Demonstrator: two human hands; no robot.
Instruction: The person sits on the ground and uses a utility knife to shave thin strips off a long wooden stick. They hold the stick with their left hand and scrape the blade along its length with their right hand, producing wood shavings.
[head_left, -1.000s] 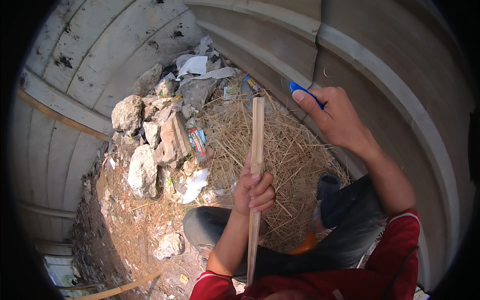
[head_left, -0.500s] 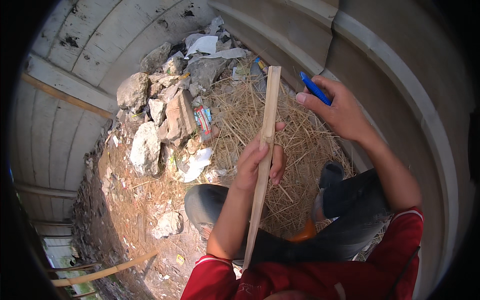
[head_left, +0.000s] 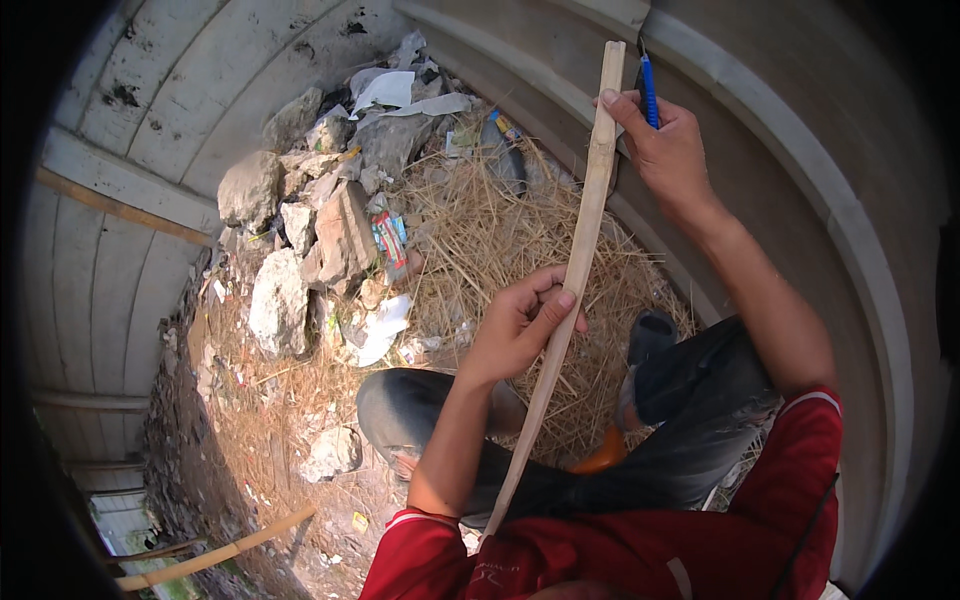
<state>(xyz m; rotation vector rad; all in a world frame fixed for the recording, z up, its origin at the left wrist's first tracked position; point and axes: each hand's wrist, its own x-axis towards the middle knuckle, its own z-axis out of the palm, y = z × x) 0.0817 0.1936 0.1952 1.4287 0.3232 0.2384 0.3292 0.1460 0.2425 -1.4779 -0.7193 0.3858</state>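
Note:
A long split strip of bamboo [head_left: 577, 262] slants across the middle, its lower end against my shirt and its upper end toward the wall. My left hand [head_left: 522, 325] is closed round it about halfway along, thumb on top. Near the strip's upper end, my right hand [head_left: 668, 150] pinches it with the thumb on the face of the strip. That same hand also holds a blue utility knife [head_left: 649, 92], its thin dark tip pointing up and away from the strip. The fingers behind the strip are partly hidden.
Dry straw and shavings [head_left: 470, 235] cover the ground before my bent legs. Rocks [head_left: 282, 300] and litter are heaped to the left. A curved metal sheet wall [head_left: 800, 130] stands close on the right. An orange object [head_left: 600, 452] lies between my legs; a bamboo pole [head_left: 220, 552] is at lower left.
The bamboo strip has moved up and tilted to the right. My right hand, earlier apart from it with the knife, has moved up and now grips its upper end.

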